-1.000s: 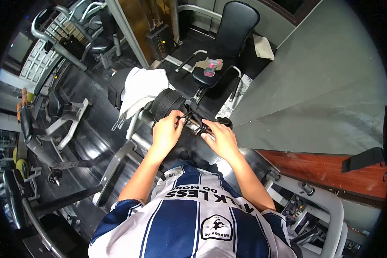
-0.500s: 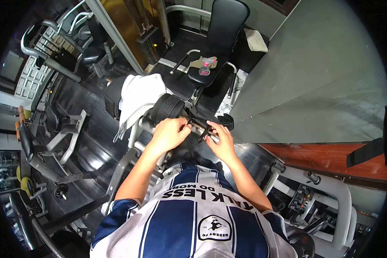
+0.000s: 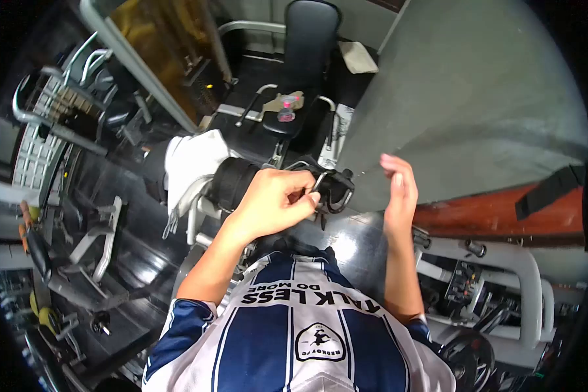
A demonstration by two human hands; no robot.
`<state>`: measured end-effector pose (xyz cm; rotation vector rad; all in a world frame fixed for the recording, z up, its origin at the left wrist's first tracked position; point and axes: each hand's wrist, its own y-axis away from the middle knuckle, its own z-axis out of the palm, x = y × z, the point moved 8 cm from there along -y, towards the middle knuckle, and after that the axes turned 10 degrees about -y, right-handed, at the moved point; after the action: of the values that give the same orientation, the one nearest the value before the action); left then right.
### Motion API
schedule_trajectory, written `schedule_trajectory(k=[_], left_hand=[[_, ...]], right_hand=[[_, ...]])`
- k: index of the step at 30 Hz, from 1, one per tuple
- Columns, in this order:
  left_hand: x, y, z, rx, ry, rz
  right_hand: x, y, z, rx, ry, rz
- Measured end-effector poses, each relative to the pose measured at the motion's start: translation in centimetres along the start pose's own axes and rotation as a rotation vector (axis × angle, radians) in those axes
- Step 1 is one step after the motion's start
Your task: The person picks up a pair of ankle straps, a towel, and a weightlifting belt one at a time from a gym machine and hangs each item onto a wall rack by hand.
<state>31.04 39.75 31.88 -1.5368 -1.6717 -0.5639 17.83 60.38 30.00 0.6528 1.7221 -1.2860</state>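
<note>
Obscuring some black strap (image 3: pixel 340 182): left hand (image 3: pixel 271 201).

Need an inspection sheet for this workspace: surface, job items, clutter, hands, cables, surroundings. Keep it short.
Surface: dark floor, glossy, reflecting light.
Job's things: black strap gear and a thin metal piece, beyond the black roller pad as seen from the towel side.
Clutter: white towel draped beside the roller pad; bottle and beige cloth on a black seat.
Hands: left hand curled at the metal piece, exact grip unclear; right hand raised, open, holding nothing.
Cables: none clearly made out.
Surroundings: grey panel, gym machine at picture right.
</note>
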Motion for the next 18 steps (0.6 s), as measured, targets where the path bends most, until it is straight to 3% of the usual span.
schedule_trajectory(k=[3, 6, 9, 11, 14, 18], left_hand=[[5.1, -1.2, 2.1, -0.069, -0.035, 0.280], [8.0, -1.1, 5.2, -0.114, -0.039, 0.486], [8.1, -0.3, 8.9, -0.315, -0.011, 0.430], [8.1, 0.5, 10.8, -0.353, -0.031, 0.389], [8.2, 1.4, 13.1, -0.370, -0.183, 0.389], [9.4, -0.5, 13.1, -0.318, -0.069, 0.369]], right_hand=[[-2.3, -1.7, 1.8, -0.499, -0.215, 0.107], [-0.3, 1.2, 2.2, -0.866, -0.172, 0.430], [0.4, 4.3, 1.0, -0.979, -0.123, 0.546], [0.8, 5.1, -0.8, -0.850, -0.075, 0.537], [2.4, 5.0, -5.5, -0.388, -0.296, 0.560], [0.1, 2.7, -10.7, -0.109, -0.260, 0.363]])
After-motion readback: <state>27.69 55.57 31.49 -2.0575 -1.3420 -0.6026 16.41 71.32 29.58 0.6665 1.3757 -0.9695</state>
